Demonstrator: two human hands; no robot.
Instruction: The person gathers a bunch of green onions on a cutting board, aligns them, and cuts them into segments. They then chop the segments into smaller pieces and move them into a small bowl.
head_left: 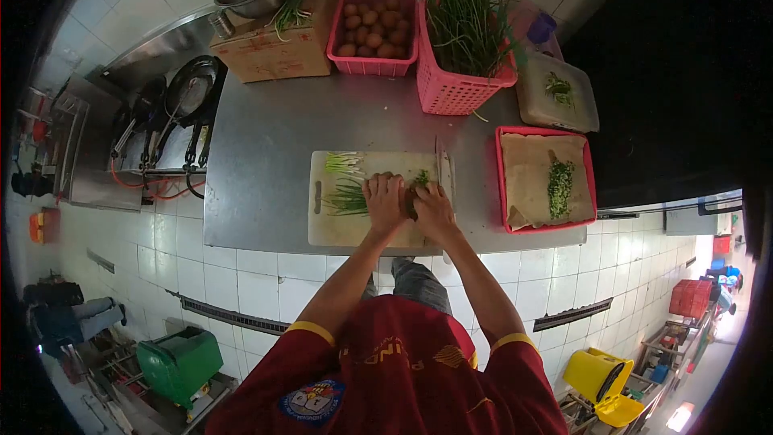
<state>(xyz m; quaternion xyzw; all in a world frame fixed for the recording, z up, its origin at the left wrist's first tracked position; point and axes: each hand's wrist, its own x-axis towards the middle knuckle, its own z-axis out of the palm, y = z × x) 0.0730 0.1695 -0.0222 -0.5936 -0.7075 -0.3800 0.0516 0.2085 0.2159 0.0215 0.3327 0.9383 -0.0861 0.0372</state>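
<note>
On a pale cutting board (326,229), a bunch of spring onions (346,196) lies with its green stalks running under my left hand (386,200). The fingers of that hand are bent together and press down on the stalks. My right hand (433,209) is closed beside it, cupped against chopped spring onions (421,178); its palm side is hidden. White-ended spring onion stems (344,163) lie at the board's far left. A knife (444,167) rests along the board's right edge, partly covered by my right hand and forearm.
The board lies on a steel table (258,177). To the right, a pink paper-lined tray (501,185) holds chopped greens, near a lidded plastic container (584,109). Behind are a pink basket of spring onions (459,95), an egg basket (372,67) and a cardboard box (274,56).
</note>
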